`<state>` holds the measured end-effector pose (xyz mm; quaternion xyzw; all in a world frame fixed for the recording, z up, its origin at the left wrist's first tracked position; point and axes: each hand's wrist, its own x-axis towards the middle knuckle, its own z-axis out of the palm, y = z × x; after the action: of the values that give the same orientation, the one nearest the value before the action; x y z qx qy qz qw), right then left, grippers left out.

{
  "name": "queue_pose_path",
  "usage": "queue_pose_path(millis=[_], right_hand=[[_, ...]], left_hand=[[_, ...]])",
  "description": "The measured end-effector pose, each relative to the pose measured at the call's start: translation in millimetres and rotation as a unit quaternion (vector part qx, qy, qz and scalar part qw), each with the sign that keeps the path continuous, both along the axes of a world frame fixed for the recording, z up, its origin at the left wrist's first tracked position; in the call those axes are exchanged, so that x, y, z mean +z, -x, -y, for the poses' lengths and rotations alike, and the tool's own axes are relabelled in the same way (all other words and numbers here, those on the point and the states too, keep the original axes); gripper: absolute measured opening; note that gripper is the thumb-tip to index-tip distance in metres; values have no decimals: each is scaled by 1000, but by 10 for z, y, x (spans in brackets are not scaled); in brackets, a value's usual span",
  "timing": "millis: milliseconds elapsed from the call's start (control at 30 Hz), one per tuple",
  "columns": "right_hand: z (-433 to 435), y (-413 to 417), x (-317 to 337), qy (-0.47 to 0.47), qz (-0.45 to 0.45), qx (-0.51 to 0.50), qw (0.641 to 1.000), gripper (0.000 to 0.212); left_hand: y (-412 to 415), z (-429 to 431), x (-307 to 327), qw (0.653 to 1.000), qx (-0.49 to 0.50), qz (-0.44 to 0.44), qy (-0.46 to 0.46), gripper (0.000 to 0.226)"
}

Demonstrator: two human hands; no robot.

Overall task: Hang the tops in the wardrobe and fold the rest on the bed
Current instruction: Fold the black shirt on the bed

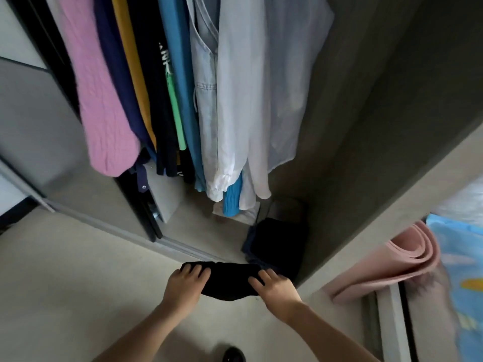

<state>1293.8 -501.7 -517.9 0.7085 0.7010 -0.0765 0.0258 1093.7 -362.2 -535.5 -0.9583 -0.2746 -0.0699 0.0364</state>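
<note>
Smooth pale floor (pixel 78 283) before an open grey wardrobe (pixel 366 126). Inside, hung close: a ribbed pink knit (pixel 104 100), dark and blue tops (pixel 180 74), a thin pale-blue shirt (pixel 261 87). At right, a rolled pink foam mat (pixel 392 265) beside a blue patterned bed cover (pixel 465 257). On the wardrobe bottom, a dark folded pile (pixel 279 244). Just in front, a folded black garment (pixel 230 280), gripped at each end by left hand (pixel 185 283) and right hand (pixel 274 288), fingers curled over the top.

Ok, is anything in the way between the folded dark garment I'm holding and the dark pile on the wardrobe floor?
Nothing visible does. The left hand and right hand hold the dark garment right at the near edge of the dark pile. The hanging clothes end above it.
</note>
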Motion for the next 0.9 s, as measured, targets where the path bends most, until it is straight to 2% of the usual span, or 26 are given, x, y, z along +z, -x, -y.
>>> queue_pose_path(millis=[133,233,367,467,533,600,633,700,767,800,867,900], right_hand=[[-541,-165,-675,18,-12,-23,1000,91],[-888,-223,-1214,44,0,-42,998,76],[-1390,-334,-2302,57,14,-54,997,68],[-1822,-456,-3162,40,43,-61,996,67],[-2146,-604,-3542,15,84,-57,995,58],[-2389,-745,-3790,-27,102,-66,992,35],[-2495,-828,-3882,-56,98,-70,991,36],[-2646,-904,-3949,-79,101,-97,987,50],[-2699,-980,-4122,-71,109,-135,982,55],[-2685,-992,-4213,-13,85,-141,986,57],[-2545,-897,-4379,168,17,-145,975,68],[-2452,-830,-4466,203,4,-139,969,69]], left_hand=[[-253,-567,-573,999,-6,-40,18,43],[-401,-951,-1129,997,-10,-67,24,40],[-565,-1521,-2156,993,-21,-98,67,55],[-721,-1966,-3018,993,-26,-109,44,60],[-886,-2289,-3440,993,-42,-112,15,55],[-1050,-2545,-3686,995,-47,-88,-14,33],[-1143,-2673,-3782,997,-43,-62,-28,27],[-1325,-2821,-3886,998,-19,-54,-29,43],[-1460,-2886,-4070,996,33,-83,-29,56],[-1479,-2893,-4178,989,61,-133,-3,64],[-1423,-2761,-4380,959,72,-265,74,80],[-1361,-2673,-4459,946,69,-302,94,81]])
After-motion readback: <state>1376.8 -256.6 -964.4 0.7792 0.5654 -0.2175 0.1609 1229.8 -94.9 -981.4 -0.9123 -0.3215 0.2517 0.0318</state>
